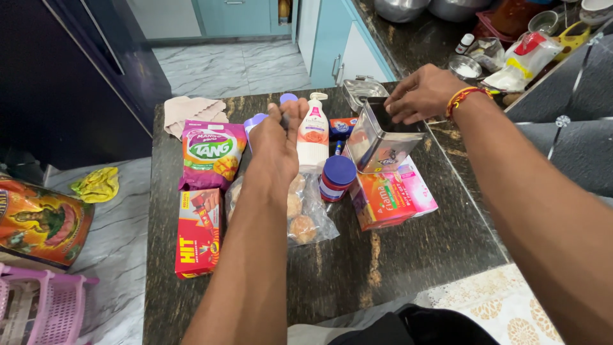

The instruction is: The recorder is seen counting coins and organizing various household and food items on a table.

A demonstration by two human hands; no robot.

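Both forearms reach out from the bottom edge over a dark stone counter [383,268], the left one running up the middle, the right one coming in slantwise from the lower right corner.

Left hand [276,137] is raised above the counter with its back to the camera, wrist straight, fingers bent and bunched at the top. The fingertips [288,112] pinch something small and dark; what it is cannot be told. Just behind them stand a bottle [254,121] with a lilac cap and a white pump bottle [313,131], upright. Under the wrist lies a clear bag [310,214] of round buns, flat on the counter.

Right hand [421,94], a red and yellow thread band on its wrist, lies palm down on the open top of a steel tin [378,142]. Its fingers are curled close over the far rim, gripping it. The tin is tilted, mouth up and away, its shiny side facing the camera, its long axis leaning back to the right. It rests on a pink and orange box [389,198], right of centre on the counter.

Beside the tin stands a blue-lidded jar [336,177]. At the left lie an orange drink pouch [211,153] and a red box [198,233]
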